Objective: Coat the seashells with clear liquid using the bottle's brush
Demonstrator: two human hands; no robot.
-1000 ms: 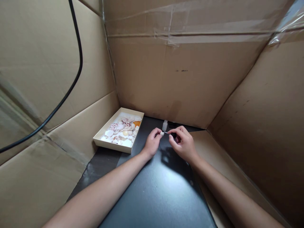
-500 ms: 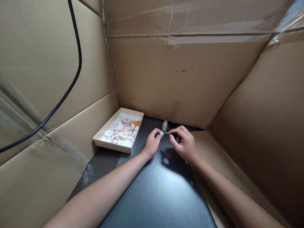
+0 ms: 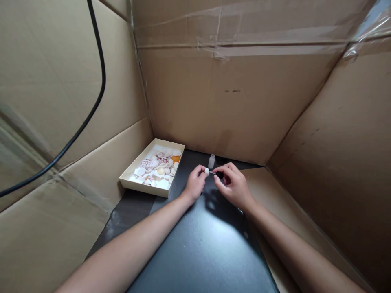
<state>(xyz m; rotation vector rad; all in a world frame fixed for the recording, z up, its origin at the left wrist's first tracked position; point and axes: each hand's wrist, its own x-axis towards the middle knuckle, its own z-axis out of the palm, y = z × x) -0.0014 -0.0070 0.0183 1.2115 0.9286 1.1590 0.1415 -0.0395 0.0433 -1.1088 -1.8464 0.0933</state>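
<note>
My left hand (image 3: 194,184) pinches a small white shell (image 3: 207,171) above a black mat (image 3: 195,240). My right hand (image 3: 232,185) is closed on a black cap with a thin brush (image 3: 218,174), whose tip touches the shell. A small clear bottle (image 3: 211,161) stands open just behind both hands. To the left lies a shallow cream tray (image 3: 146,186) holding several shells, white, speckled pink and one orange.
Cardboard walls (image 3: 232,101) close in the back and both sides, with tape along the top seams. A black cable (image 3: 91,101) hangs across the left wall. The black mat runs from the back wall towards me between my forearms.
Both hands have shifted very slightly left and kept their grips. The brush tip stays at the shell.
</note>
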